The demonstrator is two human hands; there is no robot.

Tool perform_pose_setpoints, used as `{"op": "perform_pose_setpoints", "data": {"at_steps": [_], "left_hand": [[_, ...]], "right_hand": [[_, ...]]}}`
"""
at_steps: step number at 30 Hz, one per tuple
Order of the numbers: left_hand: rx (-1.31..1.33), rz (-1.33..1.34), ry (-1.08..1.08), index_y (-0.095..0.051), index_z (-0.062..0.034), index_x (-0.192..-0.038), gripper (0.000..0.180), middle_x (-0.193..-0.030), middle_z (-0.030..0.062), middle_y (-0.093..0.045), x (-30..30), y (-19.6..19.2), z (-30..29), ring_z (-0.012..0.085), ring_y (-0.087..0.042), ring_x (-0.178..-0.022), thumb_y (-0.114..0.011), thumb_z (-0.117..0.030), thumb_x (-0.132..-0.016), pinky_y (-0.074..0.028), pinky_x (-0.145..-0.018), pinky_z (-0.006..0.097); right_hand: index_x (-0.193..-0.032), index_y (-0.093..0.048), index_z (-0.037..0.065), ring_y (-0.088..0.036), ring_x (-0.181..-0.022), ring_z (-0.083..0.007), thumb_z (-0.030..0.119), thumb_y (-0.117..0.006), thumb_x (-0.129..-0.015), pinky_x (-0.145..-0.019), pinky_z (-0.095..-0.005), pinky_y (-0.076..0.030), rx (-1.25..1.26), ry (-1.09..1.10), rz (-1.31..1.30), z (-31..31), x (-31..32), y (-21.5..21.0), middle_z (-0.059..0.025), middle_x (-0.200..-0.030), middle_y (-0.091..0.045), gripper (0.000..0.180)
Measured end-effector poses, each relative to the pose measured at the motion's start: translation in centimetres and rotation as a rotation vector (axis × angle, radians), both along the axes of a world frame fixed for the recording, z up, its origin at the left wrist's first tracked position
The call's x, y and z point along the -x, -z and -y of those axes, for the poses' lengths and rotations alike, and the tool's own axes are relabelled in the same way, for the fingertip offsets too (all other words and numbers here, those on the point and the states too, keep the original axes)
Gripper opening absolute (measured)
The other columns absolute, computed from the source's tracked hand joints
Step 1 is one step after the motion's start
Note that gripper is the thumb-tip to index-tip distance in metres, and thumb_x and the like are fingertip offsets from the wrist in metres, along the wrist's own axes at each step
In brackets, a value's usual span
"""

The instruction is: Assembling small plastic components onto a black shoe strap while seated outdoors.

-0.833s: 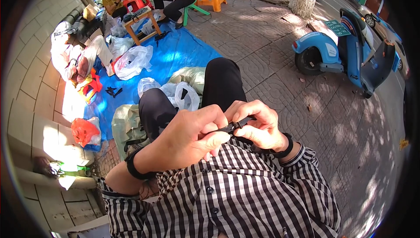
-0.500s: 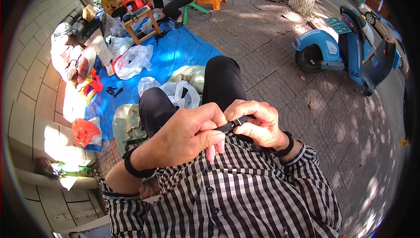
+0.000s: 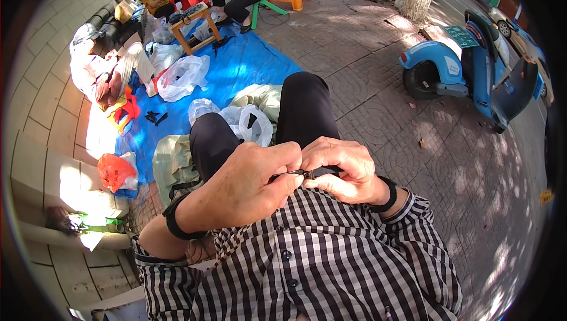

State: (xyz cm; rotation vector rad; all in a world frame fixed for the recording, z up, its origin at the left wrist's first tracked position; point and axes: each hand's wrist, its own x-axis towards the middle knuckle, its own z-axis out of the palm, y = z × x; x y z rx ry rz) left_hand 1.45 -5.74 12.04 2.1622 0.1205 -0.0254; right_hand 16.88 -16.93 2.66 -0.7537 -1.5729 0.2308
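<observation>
Above my lap, my left hand (image 3: pixel 245 182) and my right hand (image 3: pixel 344 170) meet at a narrow black strap (image 3: pixel 325 171). A small metal buckle (image 3: pixel 308 174) sits on it between the fingertips. My left thumb and index finger pinch the strap beside the buckle, their tips close to those of my right hand. The right thumb presses from below while its index finger curls over the top. Part of the strap is hidden by my fingers.
A blue sheet (image 3: pixel 230 73) covers the ground ahead, with white plastic bags (image 3: pixel 184 79) and a green sack (image 3: pixel 174 161) on it. A co-worker (image 3: pixel 103 64) sits at the left, two more far ahead. A blue scooter (image 3: pixel 466 70) stands at the right.
My left fingers have closed in toward the buckle, and the lower fingers no longer show beneath. The buckle has shifted slightly left and down. Both hands still grip the strap.
</observation>
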Motion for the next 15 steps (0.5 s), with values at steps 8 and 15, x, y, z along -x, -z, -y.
{"op": "perform_pose_setpoints", "data": {"at_steps": [8, 15], "left_hand": [[0.369, -0.057, -0.025, -0.048, -0.0010, -0.084, 0.008, -0.058, 0.0050, -0.057, 1.2, 2.4, -0.3, 0.0079, -0.056, -0.047, -0.048, -0.006, -0.091, -0.042, -0.041, 0.020], [0.392, 0.009, -0.087, -0.050, -0.0016, -0.087, 0.007, -0.059, 0.0041, -0.059, 1.7, 3.3, 0.4, 0.0069, -0.057, -0.047, -0.049, -0.007, -0.092, -0.044, -0.042, 0.020]], "right_hand": [[-0.087, -0.057, -0.004, -0.062, -0.065, -0.0217, 0.006, -0.070, -0.077, -0.059, -0.0296, -0.050, 0.047, 0.041, -0.105, 0.4, 1.3, 1.2, -0.0117, -0.073, -0.062, 0.020], [-0.087, -0.056, -0.004, -0.062, -0.066, -0.0223, 0.007, -0.071, -0.077, -0.059, -0.0296, -0.050, 0.054, 0.032, -0.129, 0.5, 1.3, 1.4, -0.0127, -0.073, -0.063, 0.021]]}}
